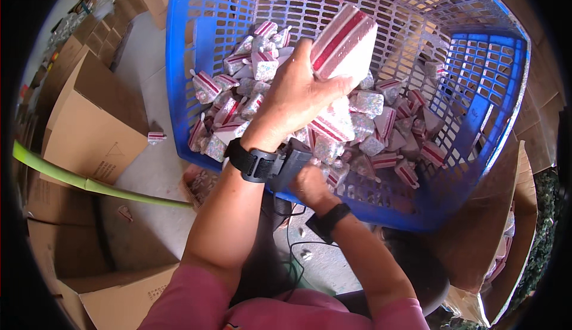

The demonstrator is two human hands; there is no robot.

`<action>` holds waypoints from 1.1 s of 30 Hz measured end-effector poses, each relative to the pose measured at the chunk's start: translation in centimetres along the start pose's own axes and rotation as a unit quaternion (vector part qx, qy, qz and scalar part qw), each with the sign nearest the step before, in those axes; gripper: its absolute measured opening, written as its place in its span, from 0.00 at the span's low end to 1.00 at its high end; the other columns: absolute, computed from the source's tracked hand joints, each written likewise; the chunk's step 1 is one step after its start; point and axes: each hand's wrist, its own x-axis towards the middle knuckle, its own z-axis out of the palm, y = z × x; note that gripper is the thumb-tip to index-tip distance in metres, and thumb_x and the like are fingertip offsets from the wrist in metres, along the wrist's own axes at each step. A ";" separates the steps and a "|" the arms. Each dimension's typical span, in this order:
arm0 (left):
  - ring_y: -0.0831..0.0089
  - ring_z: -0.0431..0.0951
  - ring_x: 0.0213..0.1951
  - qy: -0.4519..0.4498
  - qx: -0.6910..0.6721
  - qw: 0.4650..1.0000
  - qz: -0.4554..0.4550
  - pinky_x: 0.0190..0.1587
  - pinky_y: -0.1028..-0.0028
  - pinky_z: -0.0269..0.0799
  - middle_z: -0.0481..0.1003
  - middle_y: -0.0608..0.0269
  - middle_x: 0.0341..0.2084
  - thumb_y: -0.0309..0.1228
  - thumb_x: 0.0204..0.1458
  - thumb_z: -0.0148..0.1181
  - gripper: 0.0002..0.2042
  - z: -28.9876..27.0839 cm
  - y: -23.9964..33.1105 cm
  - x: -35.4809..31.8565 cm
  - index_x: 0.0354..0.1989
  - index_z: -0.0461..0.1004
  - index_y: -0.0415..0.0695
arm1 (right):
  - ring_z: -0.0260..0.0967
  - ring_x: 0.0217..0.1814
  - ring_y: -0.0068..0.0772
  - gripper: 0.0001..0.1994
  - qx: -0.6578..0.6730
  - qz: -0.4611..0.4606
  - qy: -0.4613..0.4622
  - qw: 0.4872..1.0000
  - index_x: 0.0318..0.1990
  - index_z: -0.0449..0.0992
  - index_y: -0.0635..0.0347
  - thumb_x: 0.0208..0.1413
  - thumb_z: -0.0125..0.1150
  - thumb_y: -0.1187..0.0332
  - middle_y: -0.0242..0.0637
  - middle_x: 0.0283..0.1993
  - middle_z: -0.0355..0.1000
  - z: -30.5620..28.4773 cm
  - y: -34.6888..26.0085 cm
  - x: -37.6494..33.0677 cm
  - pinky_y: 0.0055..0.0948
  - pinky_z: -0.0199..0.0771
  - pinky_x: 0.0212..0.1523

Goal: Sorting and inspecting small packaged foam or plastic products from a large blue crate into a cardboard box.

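My left hand [295, 94] is closed around a cake-slice ornament [345, 44], a wedge with white faces and pink and red stripes, held up over the blue basket [179, 85]. Beneath that hand, a similar white and red wedge [335, 121] shows among the smaller pieces. My right hand [312, 185] is curled low at the basket's near rim, partly covered by the dark device on my left wrist; what its fingers hold is hidden. Many small glittery cake-slice ornaments [366, 103] with red stripes lie heaped in the basket.
Open cardboard boxes [101, 121] stand on the floor at the left, with another box [506, 240] at the right. A green curved strip [89, 182] crosses the left side. One small ornament [156, 137] lies outside the basket. A black cable [290, 234] hangs below my wrists.
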 end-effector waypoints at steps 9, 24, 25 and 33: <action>0.55 0.75 0.36 -0.020 0.002 0.996 0.091 0.41 0.66 0.69 0.71 0.45 0.34 0.33 0.37 0.65 0.26 6.4 0.4 -0.7 0.41 0.58 0.36 | 0.67 0.43 0.52 0.13 0.121 0.141 -0.035 0.982 0.40 0.70 0.61 0.47 0.45 0.70 0.52 0.39 0.70 8.0 0.1 5.9 0.44 0.67 0.42; 0.47 0.73 0.34 -0.055 0.069 0.996 0.018 0.35 0.60 0.69 0.70 0.41 0.30 0.35 0.38 0.63 0.24 5.6 1.7 -1.1 0.37 0.57 0.35 | 0.70 0.41 0.49 0.13 0.121 -0.026 0.094 0.988 0.40 0.71 0.64 0.45 0.53 0.71 0.49 0.40 0.70 2.3 3.5 -1.1 0.42 0.69 0.41; 0.47 0.73 0.34 -0.046 0.065 0.996 0.031 0.35 0.60 0.69 0.71 0.40 0.29 0.36 0.38 0.64 0.25 6.0 1.8 -1.0 0.37 0.57 0.35 | 0.70 0.40 0.49 0.12 0.127 -0.058 0.151 0.979 0.39 0.72 0.63 0.45 0.54 0.71 0.49 0.38 0.71 1.4 5.5 -3.7 0.41 0.69 0.40; 0.55 0.75 0.34 -0.085 0.012 0.995 -0.045 0.35 0.64 0.72 0.72 0.43 0.31 0.39 0.39 0.62 0.32 9.7 -0.2 -1.2 0.49 0.55 0.35 | 0.70 0.32 0.48 0.11 0.153 0.270 0.096 0.946 0.37 0.73 0.60 0.47 0.55 0.65 0.48 0.28 0.70 -9.2 4.3 -13.0 0.36 0.68 0.30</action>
